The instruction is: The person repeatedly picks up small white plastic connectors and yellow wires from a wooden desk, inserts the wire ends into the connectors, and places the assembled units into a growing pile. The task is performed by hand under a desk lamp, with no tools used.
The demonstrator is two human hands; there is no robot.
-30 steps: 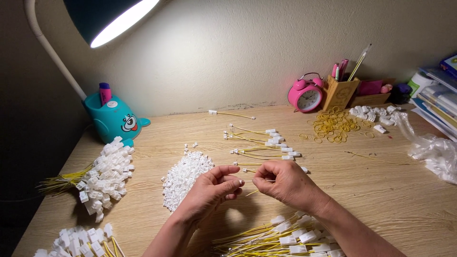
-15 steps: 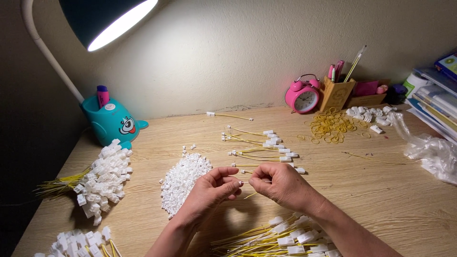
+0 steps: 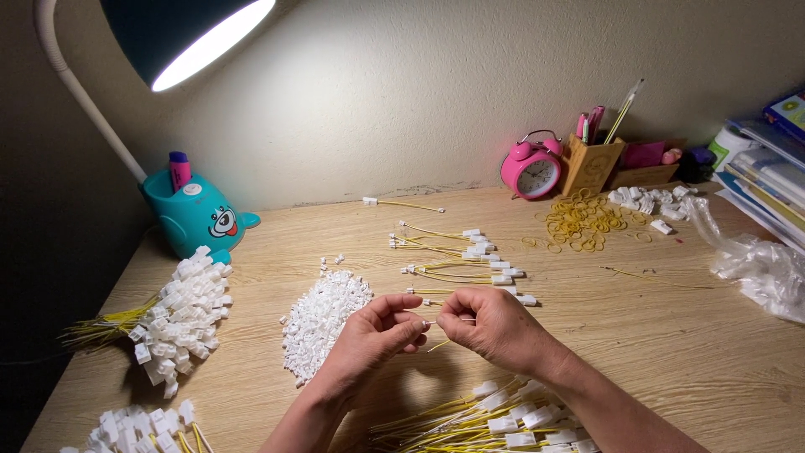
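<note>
My left hand (image 3: pixel 375 335) and my right hand (image 3: pixel 490 325) meet over the middle of the wooden desk (image 3: pixel 671 352). Between their fingertips they pinch a thin yellow wire (image 3: pixel 436 344) with a small white end. Just left of my left hand lies a heap of small white plastic connectors (image 3: pixel 321 319). Below my wrists lies a bundle of yellow wires with white connectors (image 3: pixel 495 419). Beyond my hands, several finished yellow wires (image 3: pixel 457 256) lie spread out.
Bundles of connector-tipped wires (image 3: pixel 180 315) lie at the left, another bundle (image 3: pixel 142 428) at the bottom left. A teal lamp base (image 3: pixel 197 214), pink alarm clock (image 3: pixel 531 168), pen holder (image 3: pixel 591 159), yellow rubber bands (image 3: pixel 583 222), plastic bag (image 3: pixel 755 264) and stacked books (image 3: pixel 771 168) line the back and right.
Both hands stay together at the desk's middle; only the fingers shift slightly on the wire. The view has drifted a little.
</note>
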